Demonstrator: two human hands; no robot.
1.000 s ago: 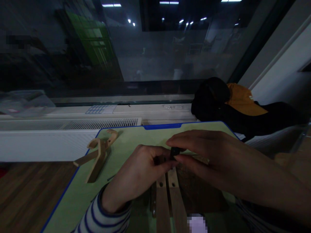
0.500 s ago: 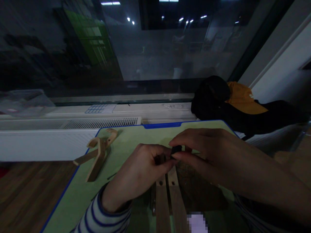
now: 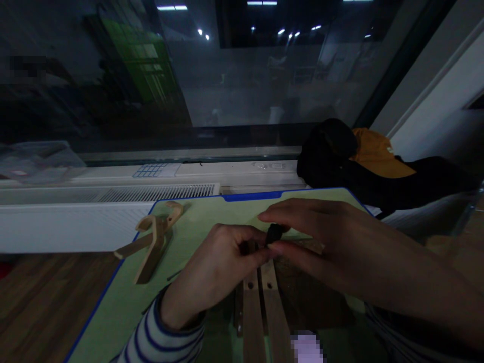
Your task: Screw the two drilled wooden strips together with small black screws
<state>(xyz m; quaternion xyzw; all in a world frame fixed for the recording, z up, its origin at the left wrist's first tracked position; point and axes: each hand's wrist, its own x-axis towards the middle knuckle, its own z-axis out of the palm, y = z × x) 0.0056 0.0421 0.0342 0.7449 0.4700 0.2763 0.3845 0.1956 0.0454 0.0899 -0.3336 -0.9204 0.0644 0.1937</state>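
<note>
Two pale wooden bars (image 3: 251,315) lie side by side with a thin gap between them, each with a dark hole. At their far end is a small black knob-like part (image 3: 274,233). My left hand (image 3: 217,269) is closed, thumb and fingers pinching at the bars' far end beside the black part; its fingertips partly hide the contact. My right hand (image 3: 321,234) surrounds the black part from the right. Its thumb touches the lower side, and the index finger is raised slightly over it.
Curved wooden pieces (image 3: 155,242) stand joined at the left of the green blue-edged board (image 3: 204,209). Thin dark rods lie near my left wrist. A brown block or bag is under my right hand. Behind are a radiator (image 3: 159,191), a window and an orange cap (image 3: 381,156).
My right index finger has lifted and shifted slightly left over the black part, which looks a little turned. My left hand has hardly moved.
</note>
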